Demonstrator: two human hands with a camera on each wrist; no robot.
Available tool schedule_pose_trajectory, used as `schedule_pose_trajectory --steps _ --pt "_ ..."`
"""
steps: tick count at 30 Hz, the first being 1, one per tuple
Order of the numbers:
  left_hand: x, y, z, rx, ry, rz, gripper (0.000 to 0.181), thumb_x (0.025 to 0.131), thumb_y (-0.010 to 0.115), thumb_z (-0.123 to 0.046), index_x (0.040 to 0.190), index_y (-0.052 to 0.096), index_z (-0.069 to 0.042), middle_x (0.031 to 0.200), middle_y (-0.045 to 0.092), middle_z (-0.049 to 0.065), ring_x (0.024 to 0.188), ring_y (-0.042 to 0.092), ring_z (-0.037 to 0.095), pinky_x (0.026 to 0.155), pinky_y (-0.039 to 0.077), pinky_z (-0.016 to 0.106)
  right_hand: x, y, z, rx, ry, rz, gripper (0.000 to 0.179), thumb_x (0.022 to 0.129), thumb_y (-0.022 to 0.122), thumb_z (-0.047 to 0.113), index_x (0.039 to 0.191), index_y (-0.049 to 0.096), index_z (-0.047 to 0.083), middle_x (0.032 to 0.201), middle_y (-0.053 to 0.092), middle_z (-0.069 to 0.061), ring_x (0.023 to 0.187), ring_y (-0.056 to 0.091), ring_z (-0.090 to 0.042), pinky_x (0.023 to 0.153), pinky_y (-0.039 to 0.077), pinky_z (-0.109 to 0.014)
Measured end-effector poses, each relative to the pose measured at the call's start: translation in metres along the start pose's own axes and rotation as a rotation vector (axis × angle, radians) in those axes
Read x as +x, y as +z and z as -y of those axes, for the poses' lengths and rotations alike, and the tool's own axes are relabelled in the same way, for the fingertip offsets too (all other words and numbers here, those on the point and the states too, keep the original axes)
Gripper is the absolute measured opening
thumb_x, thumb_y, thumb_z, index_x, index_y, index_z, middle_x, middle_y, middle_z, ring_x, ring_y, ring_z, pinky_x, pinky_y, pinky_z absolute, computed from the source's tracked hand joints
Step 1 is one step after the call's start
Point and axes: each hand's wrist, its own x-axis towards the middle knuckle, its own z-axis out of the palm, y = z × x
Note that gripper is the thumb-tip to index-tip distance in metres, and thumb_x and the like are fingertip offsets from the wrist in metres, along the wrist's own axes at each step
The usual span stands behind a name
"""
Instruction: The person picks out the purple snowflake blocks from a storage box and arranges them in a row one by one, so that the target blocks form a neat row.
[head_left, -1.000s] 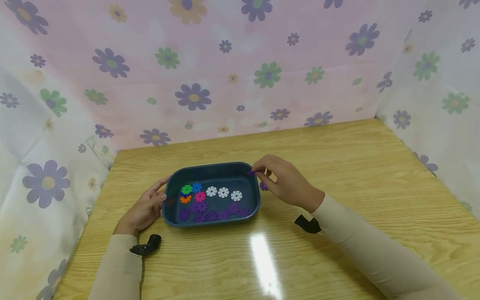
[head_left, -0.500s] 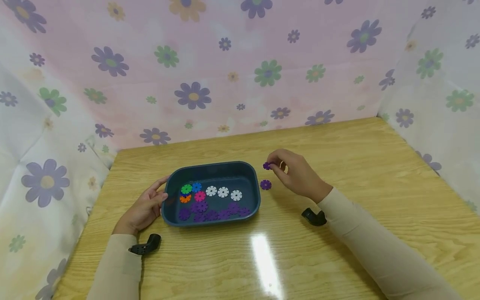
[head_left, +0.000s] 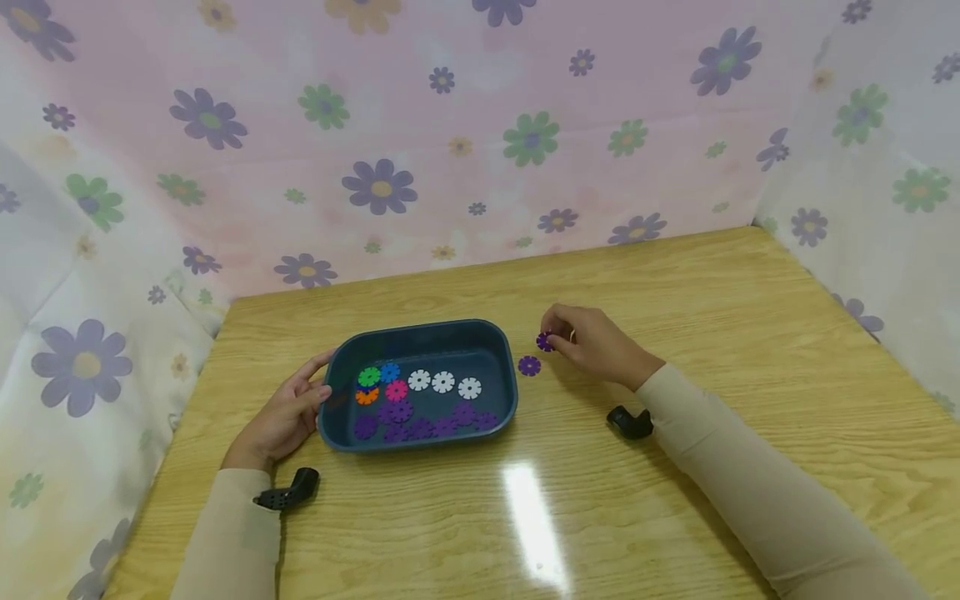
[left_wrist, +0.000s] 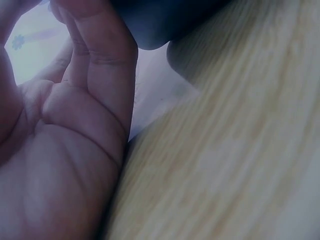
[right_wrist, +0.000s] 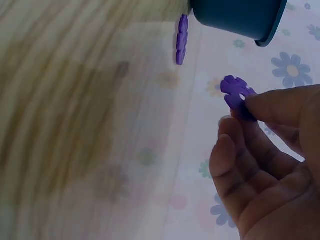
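Between thumb and forefinger, my right hand pinches a purple notched plastic disc, shaped like a snowflake building piece. It is just right of the dark blue plastic bin. A second purple disc lies on the table between that hand and the bin. My left hand grips the bin's left end, thumb at the rim and the other fingers along the outside. Inside the bin, several purple discs lie along the near side. White discs sit in a row, with a green disc and other coloured ones at left.
The wood-grain table stretches around the bin. Flower-printed cloth hangs behind it and at both sides. Black wrist-camera mounts stick out from both sleeves.
My right hand has moved from over the bin's right rim out to the right, carrying the purple disc, then slightly lower. The left hand keeps its grip on the bin.
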Motion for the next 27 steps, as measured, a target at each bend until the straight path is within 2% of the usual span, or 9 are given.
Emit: schedule_pose_trajectory --steps 6,13,22,27 --pt "-0.003 -0.002 0.001 0.003 -0.004 -0.005 0.051 0.107 0.033 0.001 0.152 0.032 -0.023 0.117 0.069 0.001 0.094 0.071 0.009 0.077 0.059 0.025 0.0 0.003 -0.01 0.046 0.032 0.095 0.01 0.094 0.066 0.001 0.101 0.064 0.009 0.085 0.068 -0.003 0.076 0.059 -0.013 0.067 0.05 -0.026" --pt "0.001 -0.002 0.002 0.021 -0.013 -0.017 0.052 0.107 0.035 -0.001 0.154 0.029 -0.022 0.123 0.068 0.002 0.098 0.071 0.01 0.08 0.059 0.026 -0.002 0.003 -0.019 0.069 0.072 0.182 0.012 0.095 0.064 0.001 0.103 0.065 0.01 0.091 0.07 -0.004 0.082 0.062 -0.014 0.072 0.053 -0.03" --pt "-0.003 -0.001 0.001 -0.014 0.007 -0.001 0.052 0.107 0.033 0.002 0.152 0.032 -0.023 0.117 0.069 0.002 0.095 0.071 0.01 0.08 0.059 0.025 0.0 0.006 -0.02 0.08 0.078 0.215 0.013 0.093 0.068 0.003 0.104 0.067 0.011 0.095 0.07 -0.004 0.087 0.064 -0.016 0.079 0.055 -0.033" --pt "-0.001 -0.001 0.0 -0.006 0.003 -0.006 0.052 0.107 0.033 0.001 0.153 0.031 -0.022 0.119 0.069 0.002 0.096 0.071 0.01 0.081 0.059 0.025 0.0 0.005 -0.019 0.071 0.112 0.215 0.014 0.094 0.067 0.004 0.106 0.068 0.01 0.099 0.07 -0.006 0.092 0.065 -0.02 0.081 0.056 -0.037"
